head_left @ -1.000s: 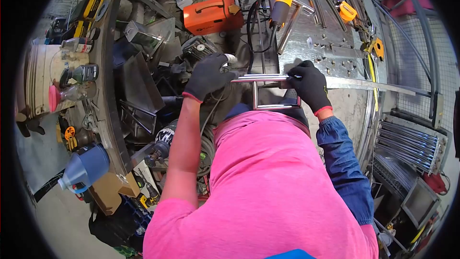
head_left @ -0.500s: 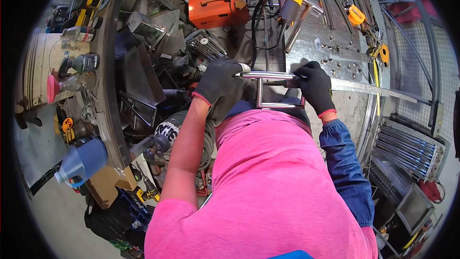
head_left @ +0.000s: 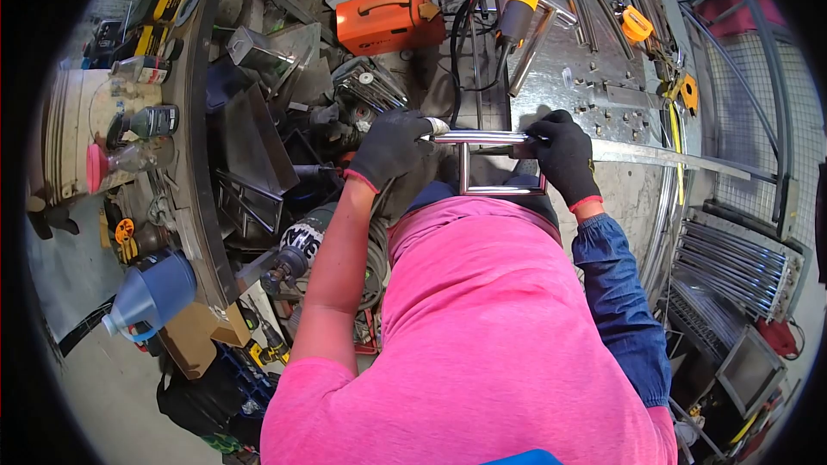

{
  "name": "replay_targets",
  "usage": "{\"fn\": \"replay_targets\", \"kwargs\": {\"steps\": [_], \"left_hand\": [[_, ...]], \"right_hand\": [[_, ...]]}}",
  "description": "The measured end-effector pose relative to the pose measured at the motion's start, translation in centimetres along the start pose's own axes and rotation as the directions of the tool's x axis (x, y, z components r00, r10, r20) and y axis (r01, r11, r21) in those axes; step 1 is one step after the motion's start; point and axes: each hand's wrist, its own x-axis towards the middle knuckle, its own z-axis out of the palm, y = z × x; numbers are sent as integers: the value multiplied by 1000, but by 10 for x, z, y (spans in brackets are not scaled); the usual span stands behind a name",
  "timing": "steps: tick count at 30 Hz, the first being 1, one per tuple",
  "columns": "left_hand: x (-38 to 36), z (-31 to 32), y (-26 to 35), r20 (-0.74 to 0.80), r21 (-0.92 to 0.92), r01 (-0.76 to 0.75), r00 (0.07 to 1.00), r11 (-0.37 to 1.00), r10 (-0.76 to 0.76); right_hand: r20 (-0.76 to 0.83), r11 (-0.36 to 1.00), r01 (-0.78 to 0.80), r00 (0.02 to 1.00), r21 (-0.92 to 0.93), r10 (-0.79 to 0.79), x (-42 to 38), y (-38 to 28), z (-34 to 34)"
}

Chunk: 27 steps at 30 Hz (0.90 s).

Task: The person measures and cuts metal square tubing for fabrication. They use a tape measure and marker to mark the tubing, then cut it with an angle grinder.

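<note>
A small rectangular frame of shiny metal tube (head_left: 482, 136) is held up in front of my waist, between both hands. My left hand (head_left: 392, 153), in a black glove with a red cuff, is closed around the left end of its long tube; the glove's fingertips look whitish. At the frame's right corner, my right hand (head_left: 562, 157), gloved the same way, has its fingers closed on the tube. Just right of that hand, a long flat metal bar (head_left: 655, 155) sticks out past the table. Part of the frame is hidden behind the right glove.
On the metal table (head_left: 551, 103) lie a yellow angle grinder (head_left: 524, 2), cut tubes, small metal pieces and a tape measure (head_left: 636, 24). An orange welding machine (head_left: 388, 19) stands beyond. To the left is a cluttered workbench (head_left: 185, 146) with a blue jug (head_left: 155, 288).
The hands and the metal frame stay almost in place. The surroundings shift very slightly in view as the head moves.
</note>
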Motion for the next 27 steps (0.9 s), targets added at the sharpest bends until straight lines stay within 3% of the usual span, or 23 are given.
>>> {"fn": "replay_targets", "kwargs": {"steps": [27], "left_hand": [[0, 4, -4, -47, -48, -13, 999, 999, 10]], "right_hand": [[-13, 999, 33, 999, -6, -33, 0, 0, 2]]}}
